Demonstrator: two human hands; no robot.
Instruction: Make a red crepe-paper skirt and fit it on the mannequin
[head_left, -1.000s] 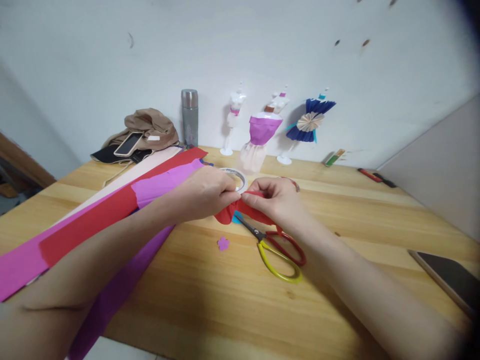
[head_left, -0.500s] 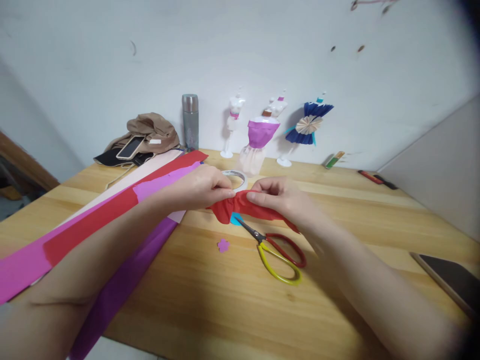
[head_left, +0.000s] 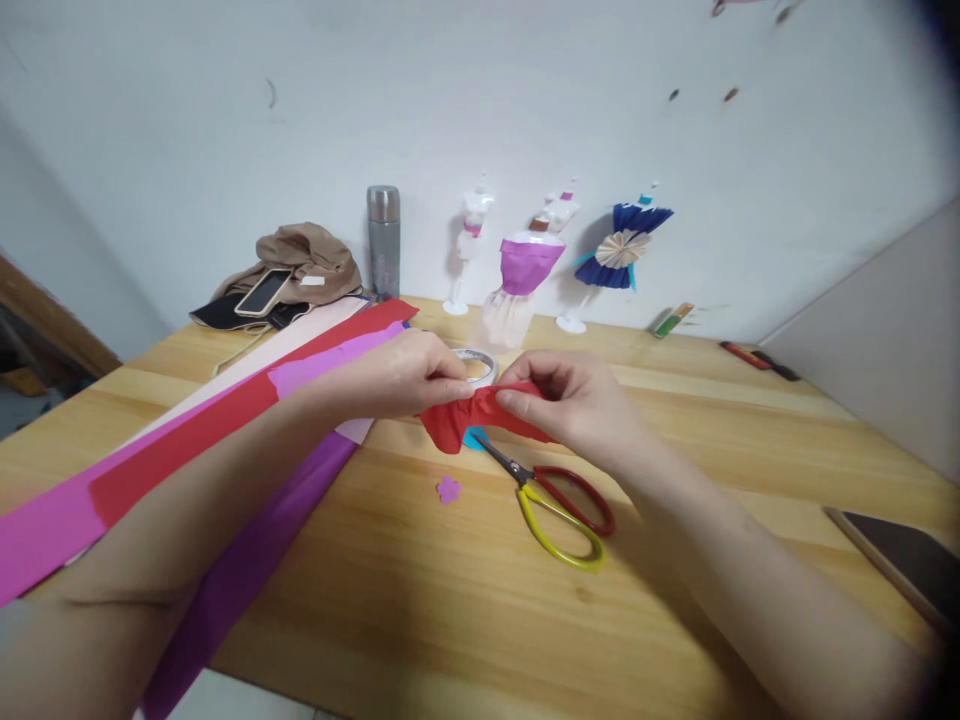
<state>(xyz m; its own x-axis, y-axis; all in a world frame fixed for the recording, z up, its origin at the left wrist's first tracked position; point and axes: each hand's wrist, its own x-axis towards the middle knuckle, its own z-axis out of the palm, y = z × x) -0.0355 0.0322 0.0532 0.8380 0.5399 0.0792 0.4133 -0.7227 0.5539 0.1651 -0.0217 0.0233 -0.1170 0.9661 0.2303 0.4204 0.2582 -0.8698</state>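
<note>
A strip of red crepe paper [head_left: 448, 425] is bunched between my two hands above the table. My left hand [head_left: 412, 375] pinches its gathered middle between thumb and fingers. Close beside it, my right hand [head_left: 566, 400] grips the paper's right part, thumb on top; the far right end is hidden behind that hand. Below lie scissors [head_left: 523, 477] with one red and one yellow handle, blades slightly covering a blue paper piece [head_left: 474, 437]. A small purple paper flower [head_left: 448, 489] rests left of the scissors. Behind the hands, a tape roll [head_left: 487, 362] is partly covered.
Red, pink and purple paper sheets [head_left: 180, 450] stretch under my left forearm. Along the wall stand a flask [head_left: 385, 245] and several small dress forms, one in a purple top [head_left: 529, 265], another in blue paper [head_left: 604, 272]. A dark tablet-like object [head_left: 900, 560] lies right.
My right hand has shifted slightly along the red crepe paper, and its trailing right end no longer shows below the hand. The left hand keeps its pinch. The view has moved slightly.
</note>
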